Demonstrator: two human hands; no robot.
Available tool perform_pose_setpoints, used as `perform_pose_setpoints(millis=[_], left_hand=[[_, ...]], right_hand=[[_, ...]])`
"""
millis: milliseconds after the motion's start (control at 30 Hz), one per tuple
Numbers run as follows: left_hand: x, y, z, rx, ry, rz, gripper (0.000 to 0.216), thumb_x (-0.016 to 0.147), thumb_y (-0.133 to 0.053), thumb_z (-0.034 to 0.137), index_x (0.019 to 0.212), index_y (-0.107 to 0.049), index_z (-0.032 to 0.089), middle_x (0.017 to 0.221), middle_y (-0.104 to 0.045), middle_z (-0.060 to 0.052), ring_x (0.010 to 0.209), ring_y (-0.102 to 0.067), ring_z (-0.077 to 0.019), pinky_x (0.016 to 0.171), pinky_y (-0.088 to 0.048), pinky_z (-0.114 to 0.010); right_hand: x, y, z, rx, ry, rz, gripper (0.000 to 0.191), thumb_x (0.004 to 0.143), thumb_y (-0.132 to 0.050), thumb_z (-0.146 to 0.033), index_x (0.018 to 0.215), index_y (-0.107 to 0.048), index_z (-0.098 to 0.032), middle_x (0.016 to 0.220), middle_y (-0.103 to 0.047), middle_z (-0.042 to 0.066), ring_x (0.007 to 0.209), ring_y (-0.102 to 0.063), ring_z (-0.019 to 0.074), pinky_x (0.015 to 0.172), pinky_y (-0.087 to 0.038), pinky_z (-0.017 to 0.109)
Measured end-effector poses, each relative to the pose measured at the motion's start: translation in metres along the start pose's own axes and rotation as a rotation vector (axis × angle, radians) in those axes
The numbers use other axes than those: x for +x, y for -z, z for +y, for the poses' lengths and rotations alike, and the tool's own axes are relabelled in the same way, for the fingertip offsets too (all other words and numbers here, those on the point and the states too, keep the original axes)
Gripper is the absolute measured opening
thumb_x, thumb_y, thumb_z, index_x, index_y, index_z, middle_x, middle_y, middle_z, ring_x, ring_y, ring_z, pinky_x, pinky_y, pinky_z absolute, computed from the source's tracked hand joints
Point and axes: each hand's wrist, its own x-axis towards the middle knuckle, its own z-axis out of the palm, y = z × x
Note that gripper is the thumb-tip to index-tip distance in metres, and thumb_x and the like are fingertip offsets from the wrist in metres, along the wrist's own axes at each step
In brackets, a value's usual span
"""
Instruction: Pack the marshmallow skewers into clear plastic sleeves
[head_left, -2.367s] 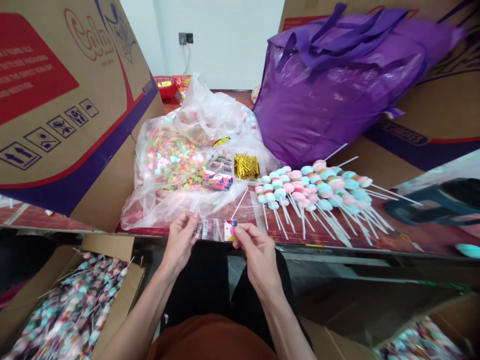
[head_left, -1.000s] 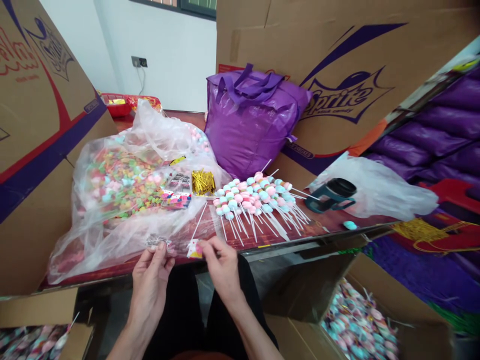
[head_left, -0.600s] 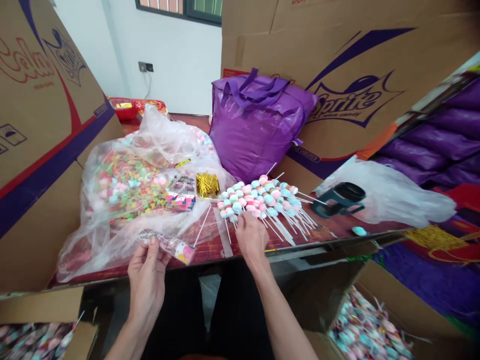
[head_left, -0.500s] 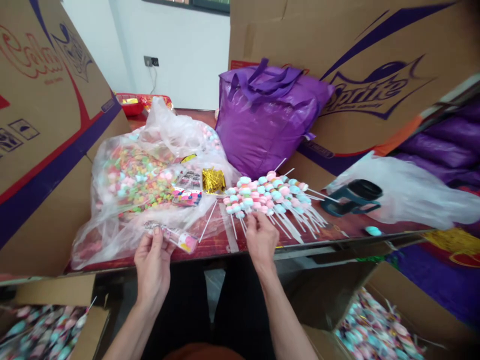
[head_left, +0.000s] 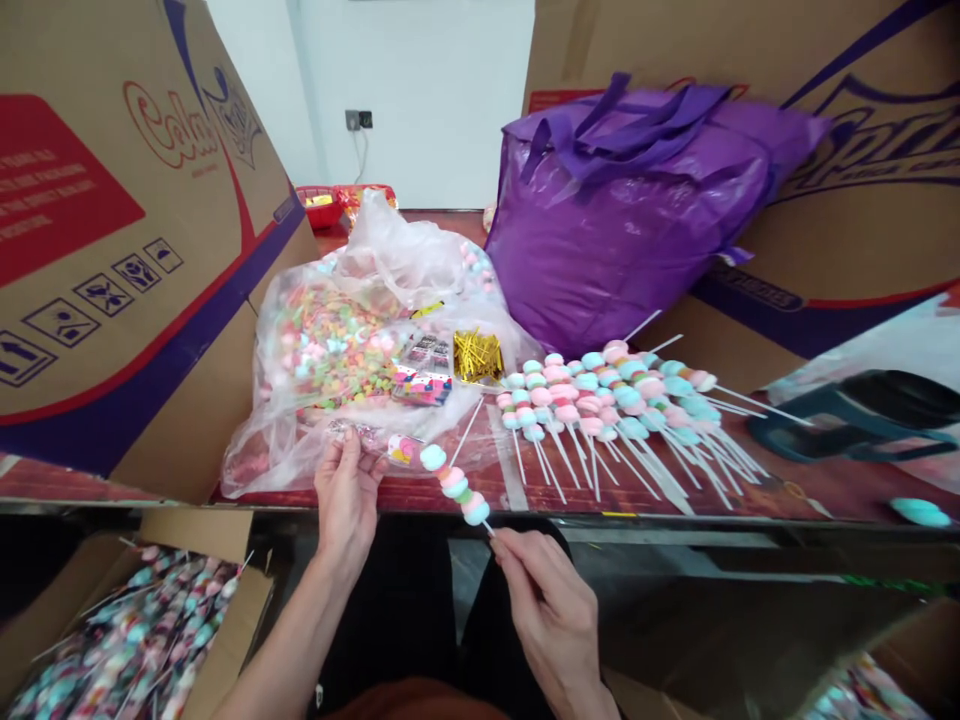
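Between the fingers of my left hand (head_left: 351, 495) is a clear printed plastic bag (head_left: 401, 449), its far end pointing right. My right hand (head_left: 546, 590) pinches the white stick of a marshmallow skewer (head_left: 454, 484), strung with pink, blue and green pieces. The skewer's tip is at the bag's right end; whether it has entered the bag I cannot tell. Behind my right hand lies a pile of similar skewers (head_left: 600, 395), sticks pointing toward me. Gold twist ties (head_left: 478, 356) and a stack of printed bags (head_left: 422, 370) lie left of the pile.
A large clear bag of loose candy (head_left: 337, 345) covers the table's left side. A purple bag (head_left: 600, 230) stands behind the pile, with cardboard boxes (head_left: 112, 230) on both sides. A dark teal mug (head_left: 862, 415) is at right. Below the table, a box (head_left: 232, 630) holds wrapped skewers.
My right hand has taken a marshmallow skewer from the pile and brought it left and toward me, to the bag's end. My left hand still holds the bag. The camera view has shifted.
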Motion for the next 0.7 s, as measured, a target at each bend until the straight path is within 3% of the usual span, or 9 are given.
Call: perform_pose_setpoints(millis=[167,267,400,533,700], left_hand=[[-0.002,0.001,-0.003,0.084,-0.153,-0.012,0.043,0.063,-0.088,0.042,0.072,-0.055,0.017,0.068,-0.057,0.007,0.061,-0.059,-0.0079,0.062,-0.051,-0.022],[-0.003,0.003,-0.005,0.14,-0.256,-0.018,0.039,0.067,-0.085,0.045,0.074,-0.056,0.019,0.072,-0.058,0.006,0.068,-0.062,-0.0103,0.061,-0.05,-0.021],[-0.001,0.006,-0.006,0.189,-0.292,-0.043,0.037,0.07,-0.082,0.044,0.076,-0.056,0.02,0.076,-0.06,0.005,0.07,-0.061,-0.01,0.06,-0.049,-0.019],[0.003,0.007,-0.005,0.19,-0.264,-0.064,0.038,0.069,-0.083,0.044,0.077,-0.055,0.02,0.076,-0.059,0.005,0.067,-0.06,-0.0095,0.059,-0.049,-0.019],[0.009,0.011,-0.002,0.2,-0.264,-0.074,0.037,0.069,-0.083,0.045,0.077,-0.057,0.02,0.075,-0.059,0.005,0.063,-0.058,-0.0091,0.059,-0.049,-0.019]], right_hand=[[0.004,0.006,0.002,-0.135,0.141,0.002,0.021,0.089,-0.063,-0.007,0.101,-0.073,-0.021,0.077,-0.071,0.005,0.066,-0.061,0.0173,0.063,-0.048,0.031],[0.004,0.008,0.0,-0.147,0.141,-0.013,0.022,0.089,-0.064,-0.008,0.101,-0.075,-0.022,0.075,-0.071,0.005,0.063,-0.06,0.0169,0.061,-0.048,0.031],[0.005,0.008,-0.001,0.041,-0.08,-0.122,0.014,0.092,-0.063,-0.019,0.092,-0.076,-0.024,0.073,-0.07,0.003,0.063,-0.061,0.0167,0.06,-0.049,0.03],[0.007,0.006,-0.001,0.256,-0.35,-0.207,0.018,0.093,-0.063,-0.031,0.085,-0.076,-0.023,0.067,-0.064,0.002,0.06,-0.06,0.0164,0.053,-0.047,0.026],[0.005,0.004,-0.001,0.319,-0.424,-0.237,0.019,0.091,-0.065,-0.033,0.082,-0.077,-0.022,0.067,-0.061,0.002,0.059,-0.057,0.0152,0.052,-0.043,0.025]])
